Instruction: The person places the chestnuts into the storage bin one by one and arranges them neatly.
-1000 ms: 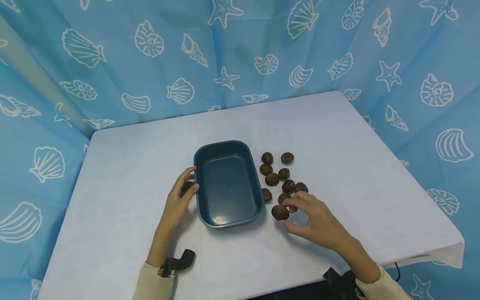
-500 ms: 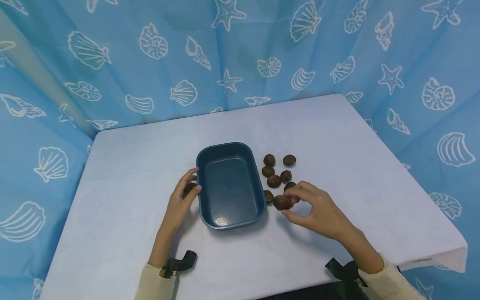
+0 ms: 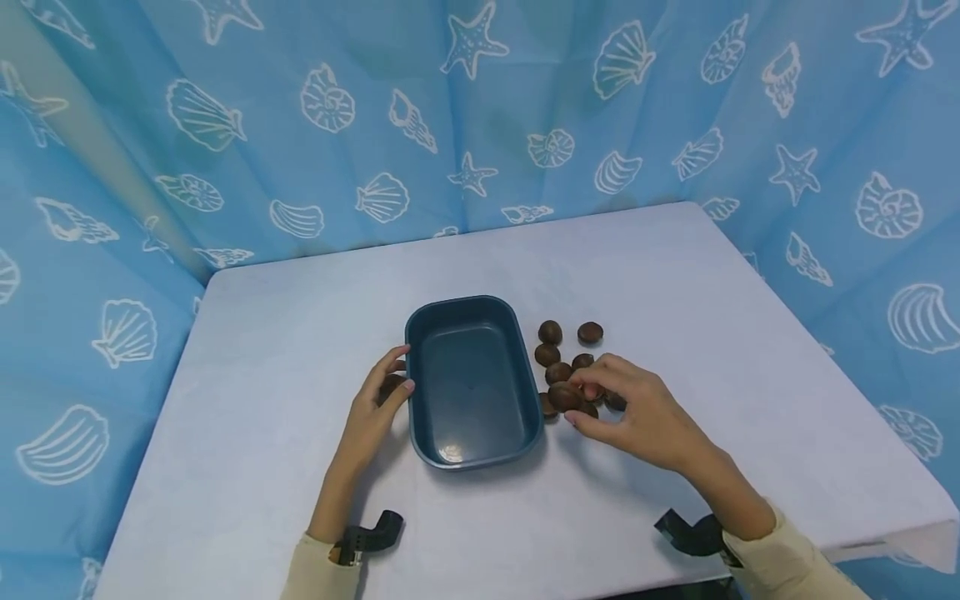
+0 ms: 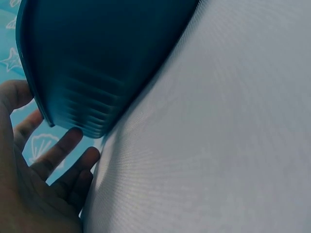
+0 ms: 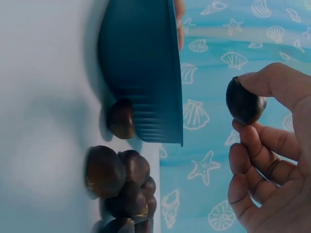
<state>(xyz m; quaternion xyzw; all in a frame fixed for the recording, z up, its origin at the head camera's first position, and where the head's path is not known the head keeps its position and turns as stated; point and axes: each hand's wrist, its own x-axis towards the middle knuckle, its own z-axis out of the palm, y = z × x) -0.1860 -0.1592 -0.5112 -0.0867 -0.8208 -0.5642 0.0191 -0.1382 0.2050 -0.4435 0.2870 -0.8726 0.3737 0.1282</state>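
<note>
In the head view a dark blue rectangular tub (image 3: 472,392) stands on the table with a bare inside. My left hand (image 3: 375,412) is at its left side, thumb and forefinger touching the rim. In the left wrist view, relaxed, spread fingers (image 4: 58,150) lie along the tub's outer wall. My right hand (image 3: 641,412) pinches a brown chestnut (image 5: 245,101) between thumb and fingertips, just right of the tub. In the right wrist view the chestnut is held clear of the table, about level with the tub's rim. The right hand partly hides more chestnuts (image 3: 558,373) behind it.
Loose chestnuts (image 5: 105,172) lie in a cluster along the tub's right side, one close against its wall. A white cloth (image 3: 300,333) covers the table. A blue curtain (image 3: 480,125) with white shell prints hangs behind and around it.
My right hand, with the chestnut in its fingers, has moved up and away from the table's front edge and somewhat closer to the tub. The left hand stays at the rim; the head view has shifted slightly.
</note>
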